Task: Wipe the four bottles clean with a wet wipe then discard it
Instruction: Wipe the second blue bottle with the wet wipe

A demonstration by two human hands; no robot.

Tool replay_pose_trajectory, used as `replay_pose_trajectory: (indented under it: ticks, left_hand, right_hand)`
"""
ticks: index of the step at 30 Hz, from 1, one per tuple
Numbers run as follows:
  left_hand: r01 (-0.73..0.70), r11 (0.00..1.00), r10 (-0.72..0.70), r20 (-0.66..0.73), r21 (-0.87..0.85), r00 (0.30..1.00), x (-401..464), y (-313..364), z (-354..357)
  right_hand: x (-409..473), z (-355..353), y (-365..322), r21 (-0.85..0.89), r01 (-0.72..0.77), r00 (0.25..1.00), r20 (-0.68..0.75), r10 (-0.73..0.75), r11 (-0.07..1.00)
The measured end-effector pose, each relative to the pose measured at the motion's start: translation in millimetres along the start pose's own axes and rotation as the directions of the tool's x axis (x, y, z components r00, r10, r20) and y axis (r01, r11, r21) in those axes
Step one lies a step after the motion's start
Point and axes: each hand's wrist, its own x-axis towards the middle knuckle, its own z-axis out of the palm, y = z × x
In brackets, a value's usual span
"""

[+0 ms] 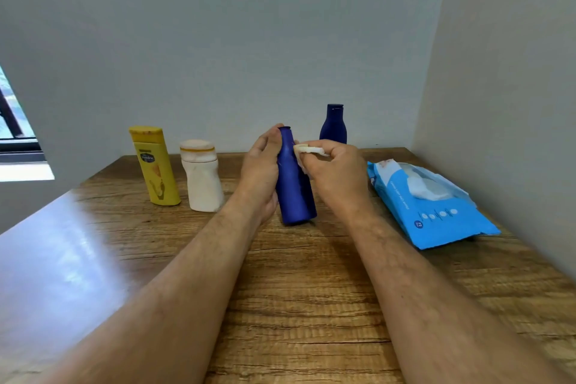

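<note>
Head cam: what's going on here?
A person is wiping a blue bottle. The left hand steadies it, tilted, its base at the wooden table, while the right hand presses a wet wipe to its neck. A yellow bottle, a white bottle and a darker blue bottle stand behind. An open wipes pack lies to the right.

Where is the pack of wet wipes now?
The pack of wet wipes lies open on the wooden table, right of the right hand, near the side wall.

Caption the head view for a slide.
Left hand steadies a blue bottle while right hand rubs it with a wet wipe.
</note>
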Motion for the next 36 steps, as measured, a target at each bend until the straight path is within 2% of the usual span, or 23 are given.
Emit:
replay_pose_trajectory:
  ticks: [3,6,8,11,13,16,19,24,28,31,36]
  left_hand:
    - [0.056,0.998,-0.055,0.049,-0.009,0.997,-4,0,2]
    - [0.059,0.998,-0.057,0.084,-0.014,0.995,-2,0,-1]
    - [0.054,0.999,-0.053,0.076,-0.010,0.996,-1,2,-3]
    - [0.059,0.998,-0.058,0.052,-0.016,0.997,-1,4,-6]
    - [0.067,0.997,-0.065,0.060,-0.037,0.996,-2,4,-7]
    - [0.066,0.997,-0.062,0.085,-0.046,0.994,-4,3,-5]
    - [0.036,0.998,-0.031,0.090,-0.056,0.995,-5,2,-3]
    - [-0.010,0.999,0.012,0.050,-0.042,0.999,1,1,-8]
    - [-0.006,0.997,0.004,-0.017,-0.079,1.000,6,3,-12]
    - [0.050,0.995,-0.050,-0.006,-0.087,0.999,2,6,-9]
    - [0.168,0.986,-0.166,0.151,0.005,0.974,-11,1,2]
  right_hand:
    - [0,1,3,-0.063,0.065,0.993,-0.097,-0.071,0.996]
    - [1,-2,0,-0.025,0.108,0.977,-0.184,-0.111,0.994]
    - [2,-3,-1,0.096,0.069,0.986,-0.159,-0.053,0.993]
    - [6,-3,1,0.336,-0.097,0.991,-0.057,0.123,0.937]
    - [9,-5,3,0.385,-0.140,0.986,-0.033,0.165,0.912]
    - [8,-10,2,0.267,-0.077,0.991,-0.088,0.104,0.961]
    - [3,-10,0,0.099,0.032,0.995,-0.093,-0.023,0.995]
    - [-1,-7,2,-0.148,0.227,0.972,0.093,-0.215,0.962]
    - [-2,-11,5,-0.292,0.267,0.952,0.226,-0.205,0.918]
    - [-3,-7,2,-0.280,0.325,0.943,0.166,-0.288,0.903]
    - [0,-8,-4,-0.298,0.384,0.916,0.000,-0.402,0.874]
